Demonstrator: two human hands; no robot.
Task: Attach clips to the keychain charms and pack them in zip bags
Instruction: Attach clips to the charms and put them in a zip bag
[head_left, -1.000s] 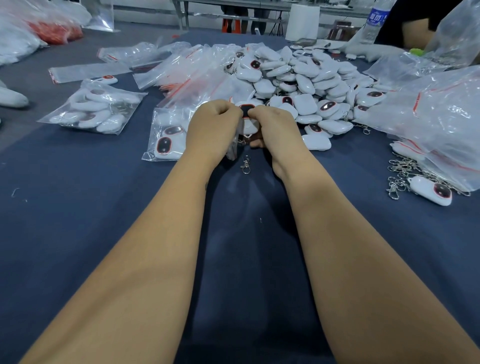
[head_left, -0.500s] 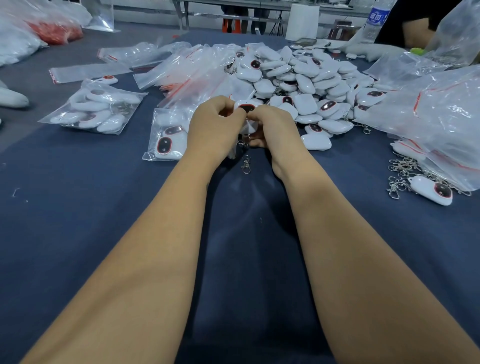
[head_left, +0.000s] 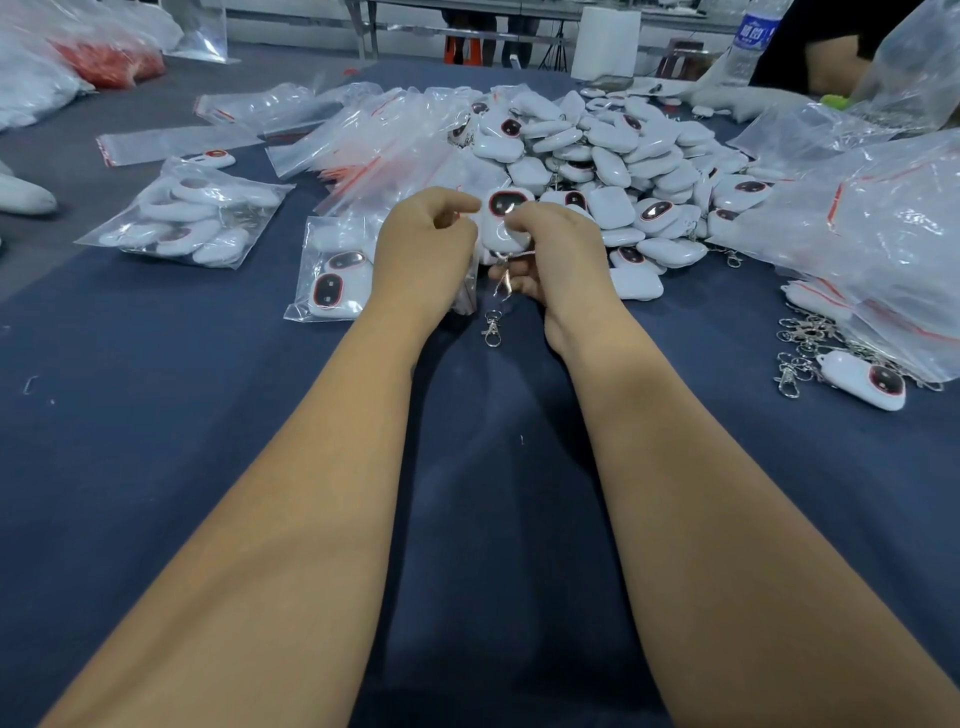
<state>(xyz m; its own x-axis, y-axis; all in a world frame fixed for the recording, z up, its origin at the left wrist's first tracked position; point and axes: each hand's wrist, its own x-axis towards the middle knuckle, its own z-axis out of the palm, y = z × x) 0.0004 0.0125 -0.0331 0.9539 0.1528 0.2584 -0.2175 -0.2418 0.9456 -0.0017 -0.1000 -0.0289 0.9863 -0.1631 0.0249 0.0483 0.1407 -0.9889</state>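
My left hand (head_left: 423, 254) pinches the top edge of a clear zip bag (head_left: 332, 283) that holds two white charms; the bag's right side hangs under that hand. My right hand (head_left: 558, 254) grips a white keychain charm (head_left: 505, 228) with a dark, red-rimmed oval, held right beside the left fingers. A metal clip (head_left: 501, 283) dangles from this charm in front of my right fingers. A second, loose clip (head_left: 492, 328) lies on the blue cloth just below the hands.
A big heap of white charms (head_left: 613, 166) lies behind my hands. Empty zip bags (head_left: 374, 150) sit left of it, a filled bag (head_left: 192, 223) farther left. Large plastic bags (head_left: 878, 244), loose clips (head_left: 802, 348) and one charm (head_left: 865, 379) lie at the right. Another person's arm (head_left: 831, 65) is far right.
My hands have parted slightly and the charm between them now shows its dark oval face. The clip hanging from it has come into view.
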